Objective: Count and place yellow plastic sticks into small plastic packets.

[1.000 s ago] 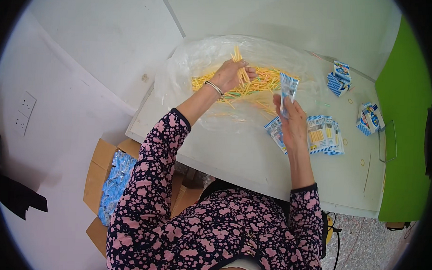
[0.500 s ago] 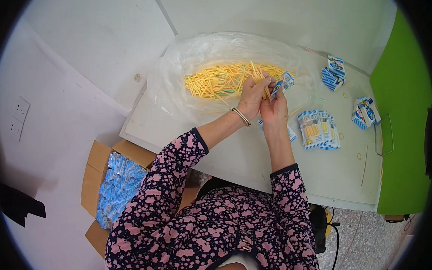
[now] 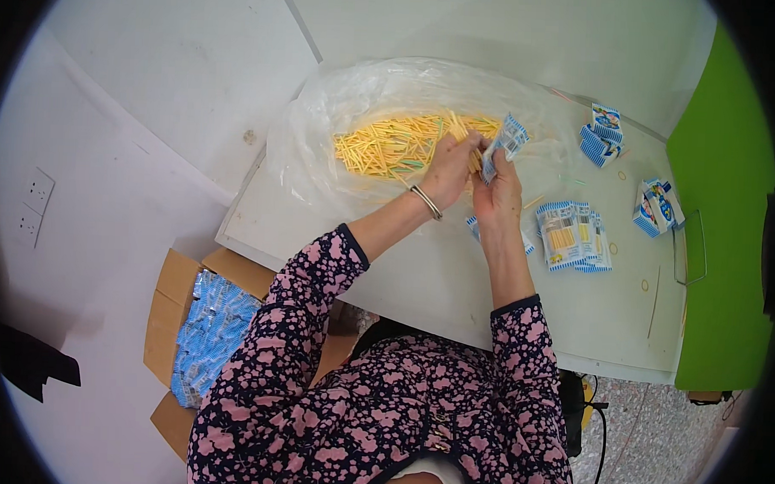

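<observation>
My left hand (image 3: 448,172) is closed round a small bundle of thin yellow sticks (image 3: 458,125), their ends poking up past the fingers. Right beside it, my right hand (image 3: 500,193) grips a small blue-and-white striped packet (image 3: 509,137), which stands tilted upward from the fingers. Both hands meet over the near right side of a large clear plastic bag (image 3: 311,111). Inside that bag lies a heap of loose yellow sticks (image 3: 382,144), a few of them green. Another striped packet (image 3: 528,243) lies partly hidden under my right wrist.
Filled stick packets (image 3: 567,235) lie overlapping to the right on the white table (image 3: 420,277). Two blue-and-white packet bundles (image 3: 603,143) (image 3: 658,207) sit farther right, near rubber bands and a wire stand (image 3: 694,248). A cardboard box (image 3: 164,337) of blue packets is at lower left.
The packet in my right hand has been raised and shows more fully now. My hands have shifted slightly, with the stick bundle still in the left.
</observation>
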`<state>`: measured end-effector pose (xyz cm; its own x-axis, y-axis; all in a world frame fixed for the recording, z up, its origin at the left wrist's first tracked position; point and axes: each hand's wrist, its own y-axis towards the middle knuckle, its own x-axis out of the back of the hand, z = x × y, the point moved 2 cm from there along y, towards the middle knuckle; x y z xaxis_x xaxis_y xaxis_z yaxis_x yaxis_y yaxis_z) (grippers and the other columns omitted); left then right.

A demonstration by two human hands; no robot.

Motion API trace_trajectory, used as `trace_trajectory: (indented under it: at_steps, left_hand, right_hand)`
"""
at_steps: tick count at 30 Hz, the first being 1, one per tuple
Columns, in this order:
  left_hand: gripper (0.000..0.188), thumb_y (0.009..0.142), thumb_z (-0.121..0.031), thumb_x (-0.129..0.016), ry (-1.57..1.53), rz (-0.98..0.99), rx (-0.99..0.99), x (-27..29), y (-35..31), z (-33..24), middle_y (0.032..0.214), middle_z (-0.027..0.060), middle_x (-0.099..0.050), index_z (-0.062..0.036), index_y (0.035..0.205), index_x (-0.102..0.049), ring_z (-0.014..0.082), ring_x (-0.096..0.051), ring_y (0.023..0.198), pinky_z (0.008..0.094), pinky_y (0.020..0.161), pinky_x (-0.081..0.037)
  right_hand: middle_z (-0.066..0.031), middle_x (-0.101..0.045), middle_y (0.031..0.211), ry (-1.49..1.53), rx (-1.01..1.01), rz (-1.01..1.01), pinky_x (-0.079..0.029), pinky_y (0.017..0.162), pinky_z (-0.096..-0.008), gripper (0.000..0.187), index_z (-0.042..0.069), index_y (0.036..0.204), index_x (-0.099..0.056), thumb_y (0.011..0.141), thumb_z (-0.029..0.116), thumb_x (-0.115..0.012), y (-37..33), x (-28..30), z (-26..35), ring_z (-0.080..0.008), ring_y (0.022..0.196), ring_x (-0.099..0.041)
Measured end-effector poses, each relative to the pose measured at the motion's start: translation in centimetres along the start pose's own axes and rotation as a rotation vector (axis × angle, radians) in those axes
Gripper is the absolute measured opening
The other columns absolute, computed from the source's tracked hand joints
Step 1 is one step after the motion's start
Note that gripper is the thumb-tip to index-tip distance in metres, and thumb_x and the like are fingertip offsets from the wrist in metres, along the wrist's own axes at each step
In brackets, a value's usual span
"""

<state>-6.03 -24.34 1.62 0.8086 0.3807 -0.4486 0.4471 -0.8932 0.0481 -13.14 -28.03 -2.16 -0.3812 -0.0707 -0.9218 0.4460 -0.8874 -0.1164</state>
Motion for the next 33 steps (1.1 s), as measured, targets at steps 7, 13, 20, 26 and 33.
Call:
trace_trajectory:
  at_steps: [7,13,20,26,33]
  left_hand:
    - [0.021,0.094,-0.019,-0.039,-0.108,0.077,-0.005,1.3,2.1,-4.8,0.09,0.0155,-0.059,0.0003,0.092,-0.047,0.0262,-0.061,0.086,0.0362,0.074,-0.052]
    - [0.019,0.094,-0.022,-0.039,-0.091,0.22,0.02,-0.9,0.1,-6.4,0.096,0.0163,-0.058,-0.0034,0.093,-0.045,0.0274,-0.06,0.093,0.0354,0.076,-0.051]
    - [0.02,0.094,-0.025,-0.04,-0.004,0.291,0.055,-1.5,-1.1,-5.7,0.098,0.0159,-0.059,-0.0056,0.093,-0.045,0.0258,-0.059,0.096,0.0332,0.078,-0.05]
    - [0.025,0.095,-0.027,-0.04,0.027,0.334,0.044,-1.3,-1.3,-5.7,0.099,0.0152,-0.059,-0.0035,0.093,-0.048,0.0234,-0.059,0.095,0.032,0.079,-0.049]
    - [0.036,0.094,-0.031,-0.041,0.152,0.341,0.09,-1.4,-2.9,-4.6,0.094,0.0132,-0.061,0.002,0.097,-0.056,0.0206,-0.059,0.094,0.0304,0.082,-0.046]
  right_hand:
    - [0.0005,-0.062,0.076,-0.746,-0.012,0.162,-0.043,0.061,-0.0189,0.014,0.002,0.087,-0.063,0.083,0.015,-0.063,-1.7,2.9,4.2,-0.004,0.064,-0.054]
    - [0.0022,-0.059,0.067,-0.808,-0.195,0.248,-0.041,0.047,-0.0198,0.013,0.003,0.08,-0.063,0.082,0.016,-0.063,-5.1,1.4,5.5,-0.0031,0.053,-0.05]
    - [-0.0001,-0.06,0.069,-0.849,-0.293,0.316,-0.042,0.049,-0.0197,0.015,0.002,0.084,-0.063,0.083,0.017,-0.062,-5.2,2.1,6.2,-0.005,0.055,-0.052]
    - [-0.004,-0.063,0.076,-0.759,-0.32,0.353,-0.044,0.06,-0.0206,0.018,0.0,0.089,-0.063,0.083,0.017,-0.062,-5.1,2.8,6.1,-0.0081,0.065,-0.056]
    - [-0.0029,-0.064,0.078,-0.763,-0.364,0.364,-0.043,0.061,-0.0204,0.018,0.0,0.091,-0.064,0.083,0.016,-0.062,-5.3,2.6,6.1,-0.0069,0.067,-0.056]
